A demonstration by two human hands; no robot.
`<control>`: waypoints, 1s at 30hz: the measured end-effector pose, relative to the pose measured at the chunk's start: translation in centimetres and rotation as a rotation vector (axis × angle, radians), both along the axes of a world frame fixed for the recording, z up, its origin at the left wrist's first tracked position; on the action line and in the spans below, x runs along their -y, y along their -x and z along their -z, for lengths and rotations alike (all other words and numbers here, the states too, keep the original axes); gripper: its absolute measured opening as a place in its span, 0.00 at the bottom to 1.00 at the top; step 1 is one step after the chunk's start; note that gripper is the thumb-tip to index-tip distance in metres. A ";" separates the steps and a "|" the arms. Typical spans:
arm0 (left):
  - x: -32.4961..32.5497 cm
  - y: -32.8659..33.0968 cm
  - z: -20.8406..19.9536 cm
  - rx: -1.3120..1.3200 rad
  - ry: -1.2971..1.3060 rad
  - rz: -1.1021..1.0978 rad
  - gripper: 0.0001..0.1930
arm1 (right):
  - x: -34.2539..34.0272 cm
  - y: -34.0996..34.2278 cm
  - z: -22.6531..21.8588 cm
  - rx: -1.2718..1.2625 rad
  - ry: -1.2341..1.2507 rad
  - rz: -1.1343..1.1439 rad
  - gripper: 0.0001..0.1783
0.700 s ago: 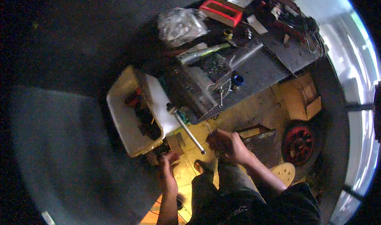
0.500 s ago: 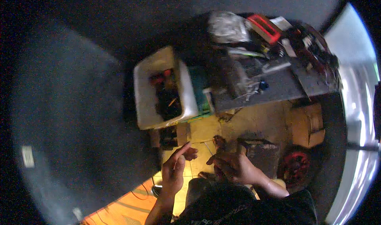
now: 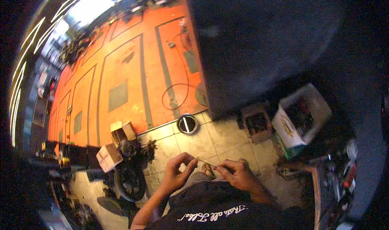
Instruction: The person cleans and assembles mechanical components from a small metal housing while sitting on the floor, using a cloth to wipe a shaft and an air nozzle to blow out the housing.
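My left hand point(image 3: 176, 172) is in front of my body, thumb and fingertips pinched around one end of a thin, slender rod point(image 3: 207, 163). My right hand point(image 3: 236, 174) is closed on the rod's other end, a short way to the right. Only a short stretch of it shows between the two hands, too small to tell its exact kind. Below the hands are my dark shirt and a sandalled foot point(image 3: 208, 170) on the tiles.
A black round object with a white bar point(image 3: 187, 124) rests on the pale tiles. Orange floor point(image 3: 133, 80) spreads beyond. Cardboard boxes point(image 3: 109, 157) and a black wheel point(image 3: 130, 184) are at left. At right are a white bin point(image 3: 289, 128), a dark wall point(image 3: 259, 47) and a cluttered bench point(image 3: 330, 181).
My view has swung left, from the bench and bin to the orange floor. My left hand, loosely open before, now pinches the rod that my right hand held.
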State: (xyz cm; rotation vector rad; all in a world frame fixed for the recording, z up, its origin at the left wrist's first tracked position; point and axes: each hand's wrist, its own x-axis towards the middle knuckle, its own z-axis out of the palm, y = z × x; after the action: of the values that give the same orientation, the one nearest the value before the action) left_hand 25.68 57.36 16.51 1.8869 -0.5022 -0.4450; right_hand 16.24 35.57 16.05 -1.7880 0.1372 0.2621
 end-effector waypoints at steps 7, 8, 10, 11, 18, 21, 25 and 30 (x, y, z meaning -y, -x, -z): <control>-16.0 -3.4 1.2 -0.301 0.208 -0.612 0.10 | -11.5 -13.9 1.0 0.132 0.054 -0.305 0.10; -16.5 -4.4 1.0 -0.316 0.228 -0.626 0.10 | -12.0 -15.9 0.9 0.110 0.036 -0.337 0.10; -16.9 -7.9 1.8 -0.332 0.286 -0.593 0.11 | -12.3 -19.8 1.7 0.167 0.065 -0.328 0.10; -16.9 -10.0 2.5 -0.389 0.349 -0.561 0.11 | -12.4 -22.0 2.0 0.181 0.087 -0.323 0.10; -23.7 -31.7 4.3 -0.478 0.188 -0.437 0.18 | -19.1 -42.1 5.5 0.322 0.096 -0.273 0.10; -26.0 -42.6 3.3 -0.276 0.025 -0.422 0.15 | -23.5 -53.2 5.8 0.473 0.210 -0.269 0.08; -26.5 -55.6 -0.8 -0.104 -0.018 -0.390 0.13 | -28.9 -66.5 1.9 0.701 0.255 -0.310 0.07; -31.3 -70.2 -0.5 -0.075 0.096 -0.555 0.13 | -32.0 -81.6 3.2 0.661 0.208 -0.326 0.10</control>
State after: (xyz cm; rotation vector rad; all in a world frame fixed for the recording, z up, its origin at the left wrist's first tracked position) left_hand 95.84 88.67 17.03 1.8141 0.0589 -0.1181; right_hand 97.84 67.56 12.90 -2.0100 -0.6192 -0.1280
